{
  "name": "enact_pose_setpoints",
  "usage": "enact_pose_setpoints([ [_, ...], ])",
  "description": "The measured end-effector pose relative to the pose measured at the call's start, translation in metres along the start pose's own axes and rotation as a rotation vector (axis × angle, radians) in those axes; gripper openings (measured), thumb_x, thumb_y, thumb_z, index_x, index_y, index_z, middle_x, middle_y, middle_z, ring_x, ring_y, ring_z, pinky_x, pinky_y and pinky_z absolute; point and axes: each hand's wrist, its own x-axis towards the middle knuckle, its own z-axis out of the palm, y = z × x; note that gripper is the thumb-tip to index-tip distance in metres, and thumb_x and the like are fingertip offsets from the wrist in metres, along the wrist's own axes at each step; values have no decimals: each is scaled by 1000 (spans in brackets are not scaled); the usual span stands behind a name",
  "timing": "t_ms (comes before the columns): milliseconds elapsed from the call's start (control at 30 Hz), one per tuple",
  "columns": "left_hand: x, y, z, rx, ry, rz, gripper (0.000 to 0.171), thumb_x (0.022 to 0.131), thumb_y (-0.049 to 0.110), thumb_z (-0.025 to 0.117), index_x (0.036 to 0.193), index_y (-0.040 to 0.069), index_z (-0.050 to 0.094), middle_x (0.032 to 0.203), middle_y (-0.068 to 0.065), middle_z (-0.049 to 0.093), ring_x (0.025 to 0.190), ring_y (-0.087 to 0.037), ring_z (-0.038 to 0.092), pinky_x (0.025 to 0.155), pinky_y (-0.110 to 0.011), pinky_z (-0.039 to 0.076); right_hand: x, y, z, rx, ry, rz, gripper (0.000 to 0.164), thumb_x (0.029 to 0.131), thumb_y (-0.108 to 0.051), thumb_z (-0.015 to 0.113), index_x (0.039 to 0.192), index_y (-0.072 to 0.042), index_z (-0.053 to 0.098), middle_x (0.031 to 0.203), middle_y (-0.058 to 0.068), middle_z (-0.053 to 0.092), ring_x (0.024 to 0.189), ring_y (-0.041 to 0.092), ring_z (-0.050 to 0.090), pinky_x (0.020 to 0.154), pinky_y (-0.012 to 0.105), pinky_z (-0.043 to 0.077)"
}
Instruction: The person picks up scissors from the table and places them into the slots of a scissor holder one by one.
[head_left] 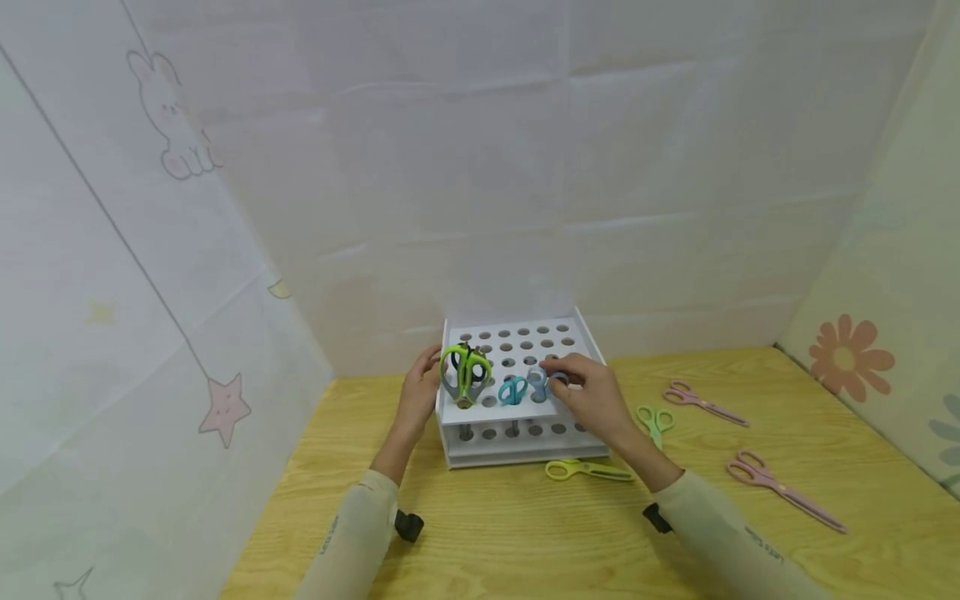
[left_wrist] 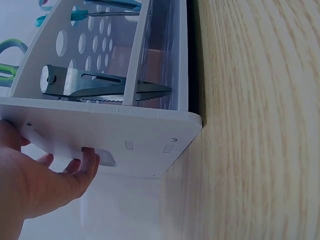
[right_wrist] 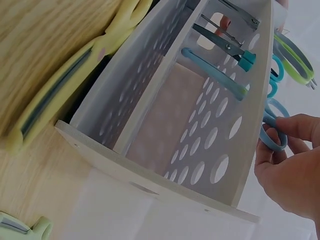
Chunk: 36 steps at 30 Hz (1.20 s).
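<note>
A white two-tier rack point(head_left: 517, 412) with rows of round holes stands on the table. My left hand point(head_left: 421, 392) grips its left side panel point(left_wrist: 65, 125), with fingers reaching into the handle slot point(left_wrist: 106, 158). At the front row, my right hand point(head_left: 592, 396) pinches a handle loop of light blue scissors point(right_wrist: 274, 135). Their blue blades point(right_wrist: 215, 74) pass through a hole, tip close to the lower shelf. Left of them, teal scissors point(head_left: 513, 390) and green-and-grey scissors point(head_left: 465, 375) stand upright in the rack; dark handles show behind the green ones.
Yellow scissors point(head_left: 588, 470) lie just before the rack. Light green scissors point(head_left: 655, 422) and two pink pairs, one farther back point(head_left: 705, 402) and one nearer point(head_left: 783, 490), lie on the wooden table point(head_left: 480, 533) to the right. A white wall covering point(head_left: 480, 208) rises behind.
</note>
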Motion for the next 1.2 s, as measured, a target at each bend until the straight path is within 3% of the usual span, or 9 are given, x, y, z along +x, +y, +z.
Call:
enact_pose_setpoints([
  [167, 0, 1, 1, 5, -9, -10, 48, 103, 34, 55, 148, 15, 55, 138, -16, 57, 120, -35, 57, 97, -51, 48, -1, 2, 0, -40, -18, 3, 25, 89, 9, 71, 112, 0, 76, 106, 8, 70, 102, 25, 66, 86, 43, 56],
  [300, 0, 2, 2, 3, -11, -13, 48, 104, 34, 55, 148, 15, 54, 138, -16, 57, 121, -35, 56, 98, -52, 47, -2, 2, 1, -69, -29, 0, 26, 90, 8, 72, 113, -2, 77, 106, 7, 69, 95, 22, 65, 87, 43, 56],
  [567, 0, 4, 4, -9, -6, 5, 48, 103, 31, 55, 148, 13, 54, 137, -16, 58, 122, -34, 56, 100, -51, 46, -3, 1, 5, -138, -47, -39, 27, 88, 7, 74, 112, -5, 78, 106, 4, 72, 96, 22, 67, 83, 38, 57],
  [900, 0, 2, 2, 1, -8, -4, 51, 103, 34, 56, 150, 13, 52, 138, -16, 57, 122, -35, 56, 99, -51, 46, -4, 8, 8, -122, -120, -29, 30, 93, 4, 71, 121, -6, 74, 113, 3, 71, 98, 15, 65, 82, 32, 56],
  [1033, -1, 1, 0, 8, -2, -10, 52, 103, 35, 55, 150, 13, 52, 139, -17, 56, 123, -35, 56, 99, -51, 46, -3, 6, 7, -129, -151, -45, 29, 95, -2, 71, 124, -5, 72, 116, 5, 71, 100, 19, 66, 83, 40, 56],
  [1200, -1, 0, 0, 4, -9, 5, 51, 104, 34, 55, 149, 11, 52, 139, -18, 57, 123, -36, 55, 100, -52, 45, -5, -3, -1, -175, -174, -65, 32, 98, -14, 70, 130, -8, 69, 129, 9, 67, 121, 31, 60, 98, 53, 48],
])
